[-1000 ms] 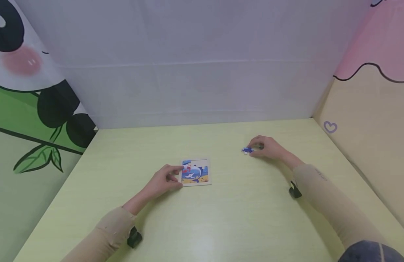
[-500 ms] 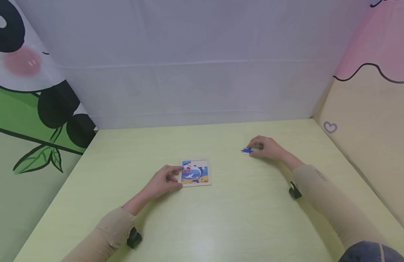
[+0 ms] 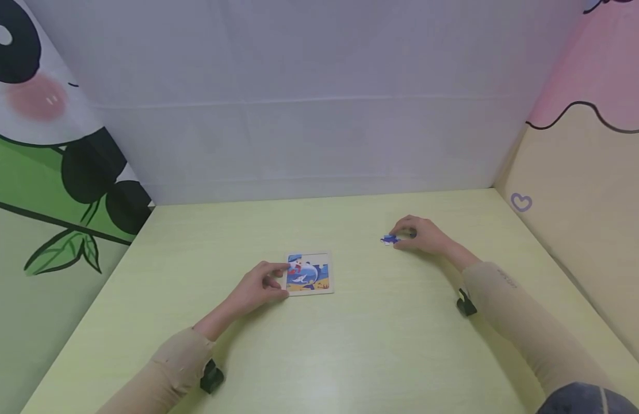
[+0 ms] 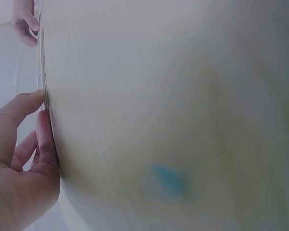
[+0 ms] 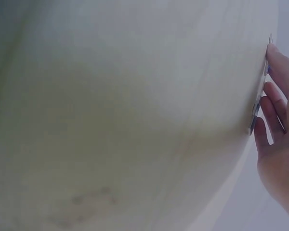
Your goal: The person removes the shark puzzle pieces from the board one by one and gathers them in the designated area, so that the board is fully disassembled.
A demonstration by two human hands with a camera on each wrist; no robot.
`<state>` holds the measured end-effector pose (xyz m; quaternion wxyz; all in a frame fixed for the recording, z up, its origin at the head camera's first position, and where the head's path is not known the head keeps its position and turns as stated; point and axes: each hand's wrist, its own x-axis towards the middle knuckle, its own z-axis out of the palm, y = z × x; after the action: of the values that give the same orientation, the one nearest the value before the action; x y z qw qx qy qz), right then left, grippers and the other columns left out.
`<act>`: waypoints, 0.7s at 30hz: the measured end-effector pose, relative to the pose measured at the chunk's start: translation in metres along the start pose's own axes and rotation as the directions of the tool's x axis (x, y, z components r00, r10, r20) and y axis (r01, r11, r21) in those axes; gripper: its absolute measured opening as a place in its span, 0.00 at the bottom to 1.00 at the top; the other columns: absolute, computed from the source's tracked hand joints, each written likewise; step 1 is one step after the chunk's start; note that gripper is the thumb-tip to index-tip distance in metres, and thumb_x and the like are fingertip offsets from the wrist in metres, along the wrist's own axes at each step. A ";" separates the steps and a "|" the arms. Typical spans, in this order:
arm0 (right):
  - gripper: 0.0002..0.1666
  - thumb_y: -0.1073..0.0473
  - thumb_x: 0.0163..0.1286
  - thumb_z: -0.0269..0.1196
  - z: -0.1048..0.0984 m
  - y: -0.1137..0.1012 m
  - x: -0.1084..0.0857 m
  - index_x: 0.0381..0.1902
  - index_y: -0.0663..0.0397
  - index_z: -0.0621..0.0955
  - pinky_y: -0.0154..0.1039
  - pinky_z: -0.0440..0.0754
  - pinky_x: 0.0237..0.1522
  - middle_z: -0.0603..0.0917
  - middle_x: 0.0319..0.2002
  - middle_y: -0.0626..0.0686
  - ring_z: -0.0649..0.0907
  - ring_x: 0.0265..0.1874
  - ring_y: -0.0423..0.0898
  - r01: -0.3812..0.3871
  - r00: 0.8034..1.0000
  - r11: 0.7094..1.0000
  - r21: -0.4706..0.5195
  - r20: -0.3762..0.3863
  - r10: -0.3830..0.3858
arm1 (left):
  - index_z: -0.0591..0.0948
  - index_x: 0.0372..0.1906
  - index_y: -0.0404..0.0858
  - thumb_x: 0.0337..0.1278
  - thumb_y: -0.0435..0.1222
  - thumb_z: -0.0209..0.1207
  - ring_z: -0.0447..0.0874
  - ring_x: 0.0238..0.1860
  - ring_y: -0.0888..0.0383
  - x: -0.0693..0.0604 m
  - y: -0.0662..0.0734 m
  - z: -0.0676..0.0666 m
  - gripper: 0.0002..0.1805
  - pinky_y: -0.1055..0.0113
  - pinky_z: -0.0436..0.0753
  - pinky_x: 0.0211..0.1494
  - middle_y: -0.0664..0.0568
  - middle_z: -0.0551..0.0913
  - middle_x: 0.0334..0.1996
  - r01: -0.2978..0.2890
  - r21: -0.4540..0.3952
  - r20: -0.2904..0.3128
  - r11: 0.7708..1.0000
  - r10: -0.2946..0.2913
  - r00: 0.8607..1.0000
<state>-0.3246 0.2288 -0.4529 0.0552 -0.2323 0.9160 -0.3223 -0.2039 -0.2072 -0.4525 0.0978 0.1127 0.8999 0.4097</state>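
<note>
In the head view a small square jigsaw puzzle with a pale frame and a blue sea picture lies flat on the table, showing a pale gap at its upper right. My left hand holds its left side, thumb by the lower corner and forefinger higher up. Further right and back, my right hand has thumb and forefinger on a blue and white puzzle piece lying at the table surface; the fingers cover part of it. The right wrist view shows the fingers against a thin flat edge.
Both hands work over a pale yellow-green table. A grey-white cloth wall stands behind it, with printed panels at the left and right. Each sleeve carries a small black device at the wrist.
</note>
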 end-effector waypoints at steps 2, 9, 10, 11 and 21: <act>0.21 0.53 0.60 0.73 0.000 -0.001 0.000 0.52 0.48 0.85 0.61 0.65 0.69 0.80 0.60 0.57 0.75 0.63 0.59 -0.002 1.000 1.000 -0.006 0.005 0.002 | 0.75 0.67 0.41 0.50 0.36 0.71 0.82 0.45 0.57 0.000 -0.001 0.000 0.35 0.66 0.80 0.48 0.46 0.78 0.51 -0.002 0.005 -0.002 1.000 0.002 1.000; 0.28 0.54 0.59 0.73 -0.003 -0.010 0.003 0.57 0.55 0.81 0.58 0.70 0.67 0.80 0.59 0.59 0.76 0.62 0.59 -0.014 0.999 0.999 -0.044 0.039 0.016 | 0.74 0.67 0.39 0.51 0.35 0.71 0.82 0.45 0.56 0.000 0.000 0.000 0.35 0.68 0.80 0.46 0.44 0.77 0.50 -0.010 -0.006 0.003 1.000 0.010 1.000; 0.30 0.55 0.59 0.73 -0.003 -0.011 0.003 0.58 0.57 0.80 0.58 0.71 0.66 0.81 0.59 0.59 0.76 0.62 0.59 -0.013 0.999 0.999 -0.041 0.038 0.015 | 0.74 0.67 0.39 0.51 0.35 0.71 0.82 0.45 0.56 0.000 0.001 -0.001 0.35 0.69 0.80 0.46 0.44 0.77 0.50 -0.014 -0.009 0.004 1.000 0.014 1.000; 0.30 0.55 0.59 0.73 -0.002 -0.012 0.005 0.58 0.58 0.80 0.57 0.71 0.66 0.81 0.58 0.60 0.77 0.62 0.59 -0.017 0.999 0.999 -0.039 0.033 0.018 | 0.74 0.67 0.38 0.51 0.35 0.71 0.82 0.45 0.56 0.000 0.001 0.000 0.35 0.69 0.80 0.46 0.44 0.77 0.50 -0.016 -0.009 0.004 1.000 0.016 1.000; 0.30 0.56 0.63 0.70 0.020 -0.054 0.025 0.61 0.59 0.78 0.54 0.75 0.62 0.81 0.58 0.59 0.78 0.58 0.57 0.032 0.999 0.999 0.011 -0.036 -0.031 | 0.74 0.66 0.40 0.51 0.35 0.71 0.82 0.45 0.56 0.004 -0.002 0.003 0.34 0.68 0.80 0.47 0.45 0.78 0.51 -0.020 -0.010 -0.010 1.000 0.020 1.000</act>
<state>-0.3207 0.1685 -0.4344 0.0348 -0.2406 0.9113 -0.3324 -0.2070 -0.2054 -0.4560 0.0899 0.1194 0.8972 0.4155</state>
